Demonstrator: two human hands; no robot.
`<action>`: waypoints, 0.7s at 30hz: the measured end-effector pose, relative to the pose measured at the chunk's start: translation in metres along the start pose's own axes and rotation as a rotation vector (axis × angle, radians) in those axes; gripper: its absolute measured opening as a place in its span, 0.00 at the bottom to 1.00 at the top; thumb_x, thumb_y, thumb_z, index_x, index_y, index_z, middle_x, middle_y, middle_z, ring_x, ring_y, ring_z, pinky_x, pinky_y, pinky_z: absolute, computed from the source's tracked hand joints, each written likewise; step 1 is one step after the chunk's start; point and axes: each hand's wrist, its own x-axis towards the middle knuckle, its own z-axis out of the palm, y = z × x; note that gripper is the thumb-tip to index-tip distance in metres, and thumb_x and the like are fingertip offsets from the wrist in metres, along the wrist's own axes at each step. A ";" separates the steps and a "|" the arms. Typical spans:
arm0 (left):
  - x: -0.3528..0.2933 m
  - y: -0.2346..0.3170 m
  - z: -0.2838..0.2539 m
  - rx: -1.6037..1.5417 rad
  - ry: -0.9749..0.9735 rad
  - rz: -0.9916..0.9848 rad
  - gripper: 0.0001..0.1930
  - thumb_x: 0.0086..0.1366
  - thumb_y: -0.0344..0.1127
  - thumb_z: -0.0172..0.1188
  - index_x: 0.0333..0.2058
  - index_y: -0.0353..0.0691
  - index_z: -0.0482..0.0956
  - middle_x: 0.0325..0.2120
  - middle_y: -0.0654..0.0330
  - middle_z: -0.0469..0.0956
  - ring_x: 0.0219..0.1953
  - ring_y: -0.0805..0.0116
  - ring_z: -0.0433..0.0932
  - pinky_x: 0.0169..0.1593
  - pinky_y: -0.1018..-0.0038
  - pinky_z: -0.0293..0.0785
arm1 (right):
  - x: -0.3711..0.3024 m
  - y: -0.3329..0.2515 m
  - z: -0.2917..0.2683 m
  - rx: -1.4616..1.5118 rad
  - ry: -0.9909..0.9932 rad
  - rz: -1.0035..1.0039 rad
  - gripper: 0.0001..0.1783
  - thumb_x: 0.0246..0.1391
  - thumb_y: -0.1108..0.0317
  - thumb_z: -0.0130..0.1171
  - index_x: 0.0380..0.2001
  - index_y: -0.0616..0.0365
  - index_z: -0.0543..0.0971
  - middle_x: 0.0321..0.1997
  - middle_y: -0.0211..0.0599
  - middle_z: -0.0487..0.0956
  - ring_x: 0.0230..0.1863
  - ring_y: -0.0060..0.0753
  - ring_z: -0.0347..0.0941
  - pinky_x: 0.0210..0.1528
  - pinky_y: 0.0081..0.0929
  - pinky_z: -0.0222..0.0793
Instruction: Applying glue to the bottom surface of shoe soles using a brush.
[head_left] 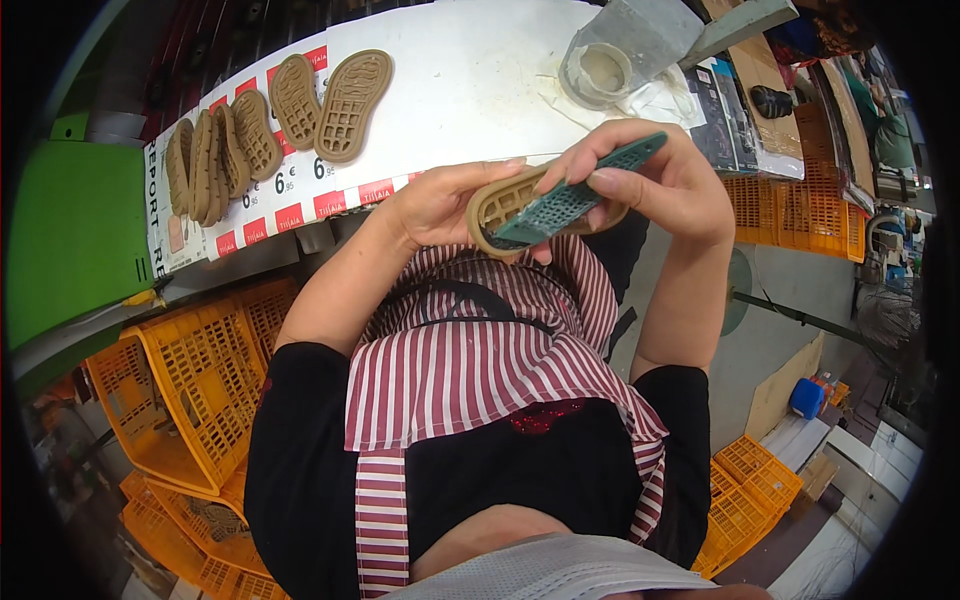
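Closed around the toe or heel end of a tan shoe sole, my left hand keeps it tilted above the near table edge. The sole has a raised rim and a grid of hollows. My right hand pinches a dark green perforated plate, long and narrow, between thumb and fingers. One end of the plate lies inside the sole's rim at the left; the other sticks up at the right. Some of my right fingers also touch the sole, and part of it is hidden behind the plate and fingers.
Several matching tan soles rest on the white table, left of my hands. Far right on it stands a clear plastic container holding a pale cup, beside crumpled white cloth. Orange crates are stacked lower left; others stand right.
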 end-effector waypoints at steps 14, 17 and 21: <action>-0.009 0.003 -0.007 0.092 0.078 0.241 0.27 0.70 0.46 0.25 0.58 0.29 0.54 0.42 0.39 0.72 0.43 0.55 0.76 0.41 0.71 0.79 | -0.023 0.021 -0.022 -0.157 0.623 -0.102 0.09 0.55 0.73 0.50 0.37 0.66 0.74 0.39 0.42 0.79 0.30 0.21 0.73 0.33 0.17 0.71; -0.005 0.004 0.002 0.045 0.137 0.291 0.27 0.70 0.46 0.27 0.57 0.29 0.55 0.44 0.40 0.70 0.45 0.56 0.76 0.42 0.71 0.79 | -0.020 0.025 -0.016 -0.274 0.773 -0.122 0.08 0.55 0.74 0.51 0.37 0.66 0.75 0.39 0.40 0.79 0.31 0.21 0.73 0.33 0.16 0.71; -0.003 0.007 0.004 0.076 0.189 0.287 0.27 0.70 0.47 0.28 0.57 0.30 0.55 0.46 0.42 0.69 0.47 0.57 0.74 0.48 0.69 0.75 | -0.009 0.027 0.001 -0.692 0.801 -0.242 0.08 0.54 0.78 0.50 0.38 0.66 0.75 0.43 0.44 0.77 0.37 0.24 0.73 0.37 0.19 0.71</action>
